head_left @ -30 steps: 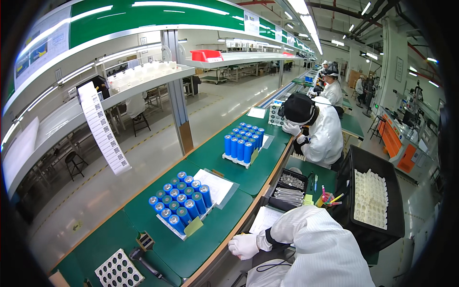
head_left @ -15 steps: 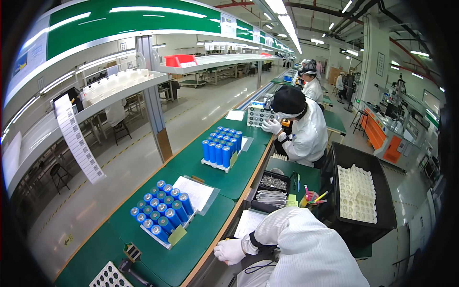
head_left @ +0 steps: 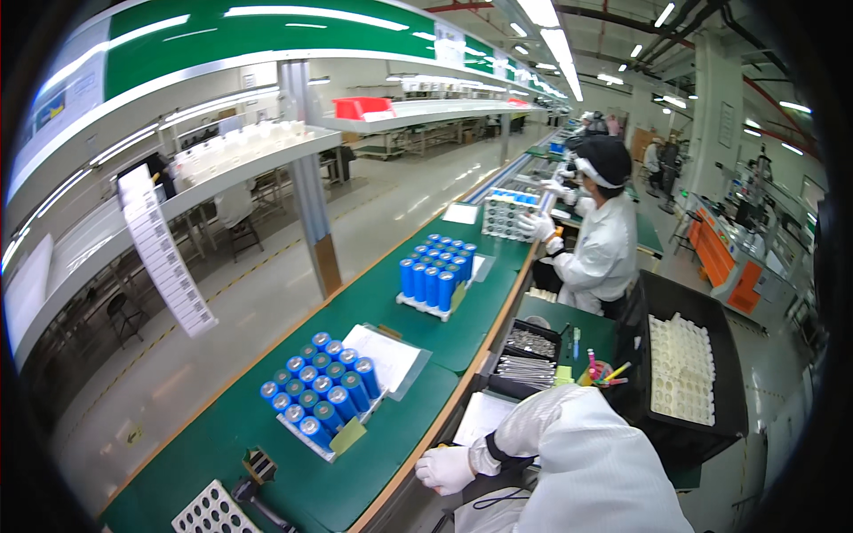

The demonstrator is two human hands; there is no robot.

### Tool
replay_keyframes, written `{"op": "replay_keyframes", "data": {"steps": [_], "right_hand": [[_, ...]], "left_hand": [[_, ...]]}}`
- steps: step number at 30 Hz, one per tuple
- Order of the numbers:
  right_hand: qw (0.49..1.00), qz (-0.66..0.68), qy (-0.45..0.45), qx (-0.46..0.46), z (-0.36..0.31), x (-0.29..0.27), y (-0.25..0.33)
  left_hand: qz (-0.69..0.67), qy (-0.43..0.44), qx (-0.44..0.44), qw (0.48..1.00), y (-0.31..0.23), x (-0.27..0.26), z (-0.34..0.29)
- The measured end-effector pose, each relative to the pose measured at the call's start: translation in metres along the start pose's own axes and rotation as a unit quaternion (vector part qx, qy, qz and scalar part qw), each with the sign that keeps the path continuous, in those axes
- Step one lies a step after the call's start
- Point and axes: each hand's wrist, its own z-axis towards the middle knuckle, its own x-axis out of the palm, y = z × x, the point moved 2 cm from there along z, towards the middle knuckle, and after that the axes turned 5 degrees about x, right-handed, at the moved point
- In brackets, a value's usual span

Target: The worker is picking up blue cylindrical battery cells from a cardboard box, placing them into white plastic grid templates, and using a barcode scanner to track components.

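Observation:
My right hand [head_left: 446, 470], in a white glove, is by the bench's front edge with its fingers curled in. A bit of yellow shows beside its knuckles; what it holds, if anything, is hidden. My left hand is out of view. Nearest on the green bench [head_left: 391, 462] stands a block of blue cylindrical battery cells [head_left: 324, 386] in a white holder, with a yellow-green note on its corner. Behind the cells lies a paper sheet [head_left: 391, 351]. A white holder with round holes [head_left: 213, 511] and a dark-handled tool [head_left: 262, 506] lie at the lower left.
Farther along stands a second cell block [head_left: 435, 275]. A co-worker [head_left: 600, 226] handles another holder [head_left: 511, 216]. To my right are bins of small metal parts [head_left: 529, 355], a pen cup [head_left: 600, 373] and a black crate [head_left: 662, 426] of white holders. A label strip [head_left: 164, 253] hangs from the shelf.
The whole view has shifted, so the bench and cells appear farther right. My right hand keeps its place by the bench edge. The co-worker's head has risen and both their gloved hands now show.

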Motion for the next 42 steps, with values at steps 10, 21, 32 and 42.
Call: {"op": "replay_keyframes", "data": {"steps": [10, 21, 32, 42], "right_hand": [[1.0, -0.02, 0.012, -0.019, 0.006, -0.007, -0.001], [0.998, -0.044, 0.036, -0.024, 0.009, -0.016, 0.006], [0.998, -0.045, 0.028, -0.028, 0.014, -0.017, 0.003], [0.998, -0.047, 0.023, -0.034, 0.009, -0.017, 0.004]], "left_hand": [[-0.008, 0.0, -0.042, 0.999, -0.001, 0.003, 0.0], [0.0, 0.021, -0.058, 0.998, 0.005, 0.009, -0.009], [0.082, 0.12, -0.108, 0.983, 0.017, 0.04, -0.019], [0.088, 0.136, -0.107, 0.981, 0.014, 0.035, -0.018]]}}
